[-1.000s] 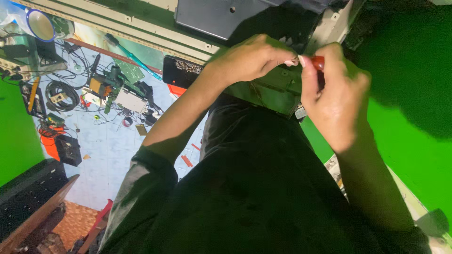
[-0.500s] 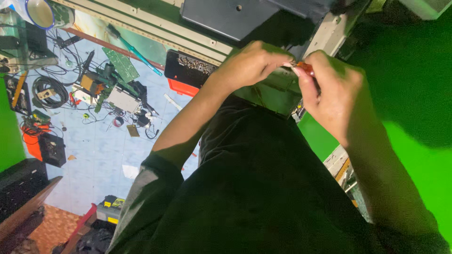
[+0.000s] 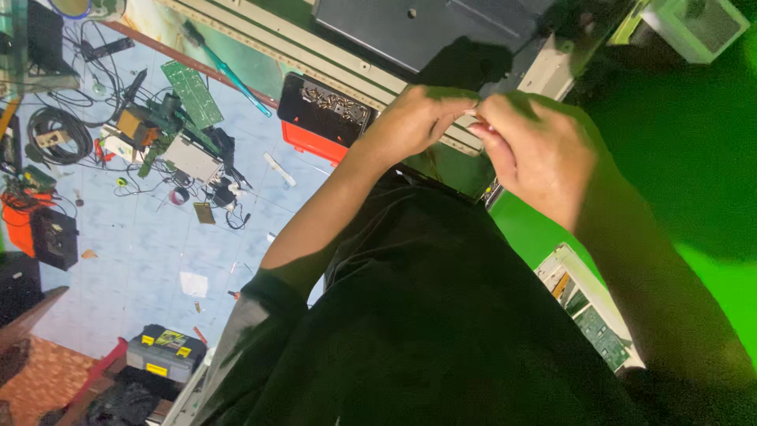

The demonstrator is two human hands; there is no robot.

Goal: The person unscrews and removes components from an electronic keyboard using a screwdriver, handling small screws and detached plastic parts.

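My left hand (image 3: 418,118) and my right hand (image 3: 544,150) meet fingertip to fingertip above my dark-shirted lap. Both pinch a small part (image 3: 478,123) between them; it shows only as a pale and reddish sliver, and most of it is hidden by the fingers. Just behind the hands a long pale strip (image 3: 315,49) runs across a grey-green panel (image 3: 449,170). My left forearm reaches up from a dark sleeve at lower left, and my right forearm comes in from the lower right.
A red and black tray of small parts (image 3: 323,118) lies left of the hands. Further left on the tiled floor are a green circuit board (image 3: 193,93), cables and tools. A yellow-trimmed toolbox (image 3: 162,351) sits bottom left, and another circuit board (image 3: 599,331) at right.
The camera has tilted, so the hands sit lower in view and more floor shows. The red end of the part, plain a second ago, is now nearly covered by the fingers.
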